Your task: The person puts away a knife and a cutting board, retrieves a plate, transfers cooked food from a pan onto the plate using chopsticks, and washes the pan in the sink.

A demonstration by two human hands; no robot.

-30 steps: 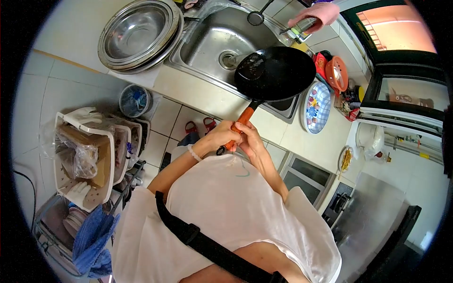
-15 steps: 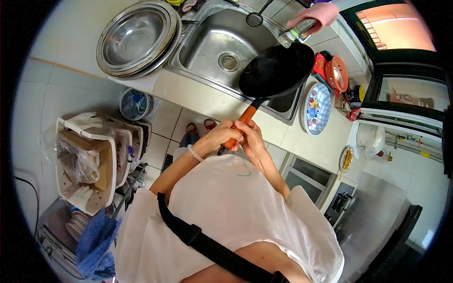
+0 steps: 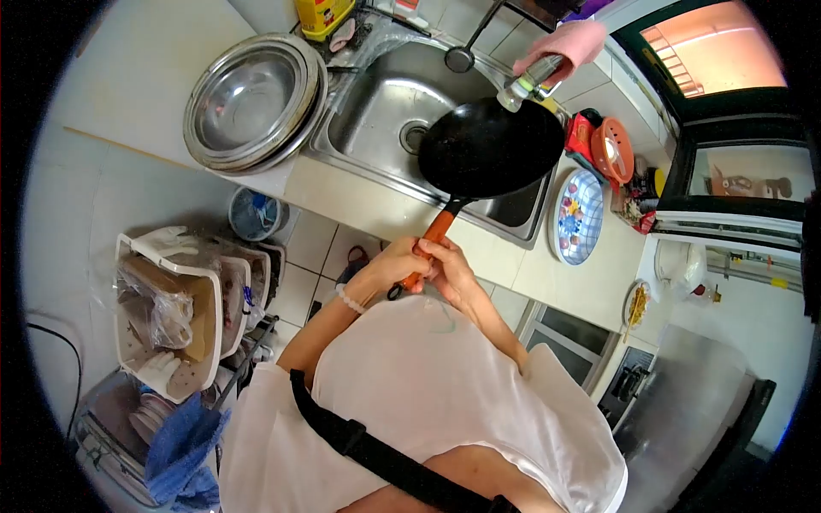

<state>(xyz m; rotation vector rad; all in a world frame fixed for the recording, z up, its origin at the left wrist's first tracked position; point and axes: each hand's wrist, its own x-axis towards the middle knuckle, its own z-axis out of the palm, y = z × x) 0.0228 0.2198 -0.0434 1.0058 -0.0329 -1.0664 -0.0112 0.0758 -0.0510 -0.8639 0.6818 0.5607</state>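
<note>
A black wok (image 3: pixel 492 150) is held over the sink (image 3: pixel 372 85), its dark inside showing and part of its rim over the drain. Its orange-brown handle (image 3: pixel 438 227) points back towards my body. My left hand (image 3: pixel 398 265), with a pale bead bracelet at the wrist, is closed around the lower end of the handle. Beside it, my right hand (image 3: pixel 453 269) is closed on the same handle, the fingers of both hands meeting. The tap (image 3: pixel 517 92), with a pink cloth (image 3: pixel 564 50) over it, sits just above the wok's far rim.
Stacked metal basins (image 3: pixel 252 103) stand left of the sink. On the right are a blue-checked oval dish (image 3: pixel 577 218) and an orange basket (image 3: pixel 612 150). A ladle (image 3: pixel 460 58) hangs behind the sink. Storage bins (image 3: pixel 171 316) and a bucket (image 3: pixel 256 214) are at lower left.
The wok has shifted a little to the left, its rim now reaching the drain. Both hands keep hold of the handle. My view has tilted slightly, showing more behind the sink.
</note>
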